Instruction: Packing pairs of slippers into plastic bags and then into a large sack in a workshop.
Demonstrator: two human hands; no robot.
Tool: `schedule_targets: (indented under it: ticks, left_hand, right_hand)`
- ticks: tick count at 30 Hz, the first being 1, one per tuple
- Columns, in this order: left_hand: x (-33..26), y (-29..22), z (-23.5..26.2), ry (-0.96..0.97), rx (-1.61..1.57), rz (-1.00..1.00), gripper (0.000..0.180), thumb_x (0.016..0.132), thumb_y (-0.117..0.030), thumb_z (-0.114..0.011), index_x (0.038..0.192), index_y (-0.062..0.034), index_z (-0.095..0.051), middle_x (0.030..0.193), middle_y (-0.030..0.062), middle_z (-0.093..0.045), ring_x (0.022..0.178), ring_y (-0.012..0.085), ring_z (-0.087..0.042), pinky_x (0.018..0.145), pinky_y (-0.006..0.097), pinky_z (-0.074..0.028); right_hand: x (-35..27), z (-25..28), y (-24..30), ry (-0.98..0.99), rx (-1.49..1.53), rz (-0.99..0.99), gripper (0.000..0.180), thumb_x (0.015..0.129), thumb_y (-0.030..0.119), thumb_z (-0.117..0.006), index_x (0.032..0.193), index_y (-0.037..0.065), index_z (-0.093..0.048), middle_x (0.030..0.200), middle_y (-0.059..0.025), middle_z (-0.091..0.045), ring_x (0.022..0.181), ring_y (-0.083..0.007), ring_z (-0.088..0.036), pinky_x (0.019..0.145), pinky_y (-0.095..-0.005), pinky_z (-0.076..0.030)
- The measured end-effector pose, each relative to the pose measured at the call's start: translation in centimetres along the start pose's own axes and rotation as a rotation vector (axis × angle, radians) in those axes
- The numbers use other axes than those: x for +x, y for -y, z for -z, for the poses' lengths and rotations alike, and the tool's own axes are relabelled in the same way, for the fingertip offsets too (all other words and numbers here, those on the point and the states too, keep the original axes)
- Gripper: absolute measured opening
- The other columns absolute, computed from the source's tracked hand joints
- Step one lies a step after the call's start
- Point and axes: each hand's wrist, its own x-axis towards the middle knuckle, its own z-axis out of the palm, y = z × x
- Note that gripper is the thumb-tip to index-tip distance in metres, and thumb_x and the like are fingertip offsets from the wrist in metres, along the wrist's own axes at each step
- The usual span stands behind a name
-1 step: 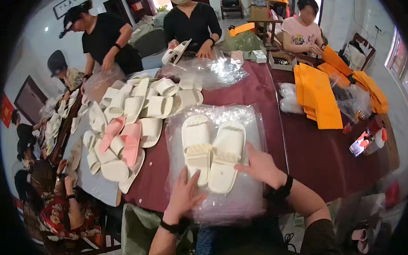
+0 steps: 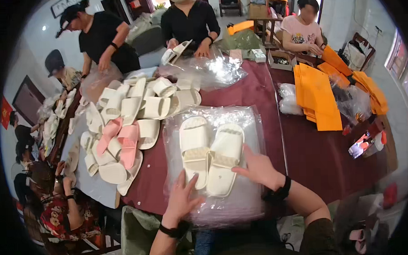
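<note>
Two cream slide slippers lie side by side before me, the left slipper (image 2: pixel 194 139) and the right slipper (image 2: pixel 227 144), their straps toward the far end. Beneath them is a stack of clear plastic bags (image 2: pixel 256 195). My left hand (image 2: pixel 184 199) has its fingers spread, their tips at the near end of the left slipper. Along the outer edge of the right slipper, my right hand (image 2: pixel 261 169) rests with thumb and fingers apart, the thumb touching the slipper's side. Neither hand is closed round anything.
A heap of cream slippers (image 2: pixel 156 106) with pink slippers (image 2: pixel 129 141) among them covers the table's left. Orange flat packages (image 2: pixel 317 96), a box (image 2: pixel 282 61) and a lit phone (image 2: pixel 358 147) lie right. Across the maroon table (image 2: pixel 252 87), co-workers handle slippers and packaging.
The picture has shifted very slightly. Both hands and the two slippers keep nearly the same places relative to each other.
</note>
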Motion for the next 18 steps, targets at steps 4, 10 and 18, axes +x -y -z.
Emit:
schedule_targets:
  ticks: [4, 10, 18]
  left_hand:
    - [-2.6, -0.8, 0.0, -0.020, -0.003, 0.055, 0.080, 0.069, -0.031, -0.083, 0.141, -0.0206, -0.050, 0.151, 0.0296, -0.030, 0.134, 0.0487, -0.036, 0.107, 0.052, -0.035]
    - [-3.3, -0.4, -2.1, -0.038, -0.064, 0.036, 0.073, 0.069, -0.035, -0.083, 0.135, -0.0200, -0.057, 0.148, 0.0290, -0.036, 0.137, 0.0479, -0.033, 0.109, 0.053, -0.033]
    - [-4.3, -2.6, -3.2, -0.180, 0.126, -0.040, 0.068, 0.073, -0.037, -0.080, 0.135, -0.0217, -0.057, 0.144, 0.0266, -0.042, 0.137, 0.0464, -0.033, 0.111, 0.057, -0.028]
  right_hand:
    - [2.0, -1.3, 0.0, 0.014, -0.022, 0.024, 0.067, 0.088, 0.040, -0.063, 0.130, -0.005, -0.038, 0.074, -0.0228, -0.065, 0.070, -0.0421, -0.065, 0.064, -0.0503, -0.051]
    - [3.7, -2.0, -1.9, -0.132, -0.227, 0.067, 0.053, 0.085, 0.027, -0.064, 0.121, -0.009, -0.048, 0.079, -0.0215, -0.066, 0.071, -0.0391, -0.066, 0.063, -0.0481, -0.053]
    - [0.7, 0.8, 0.1, -0.402, -0.214, 0.161, 0.051, 0.083, 0.030, -0.070, 0.125, 0.005, -0.054, 0.090, -0.0157, -0.065, 0.088, -0.0348, -0.064, 0.075, -0.0440, -0.052]
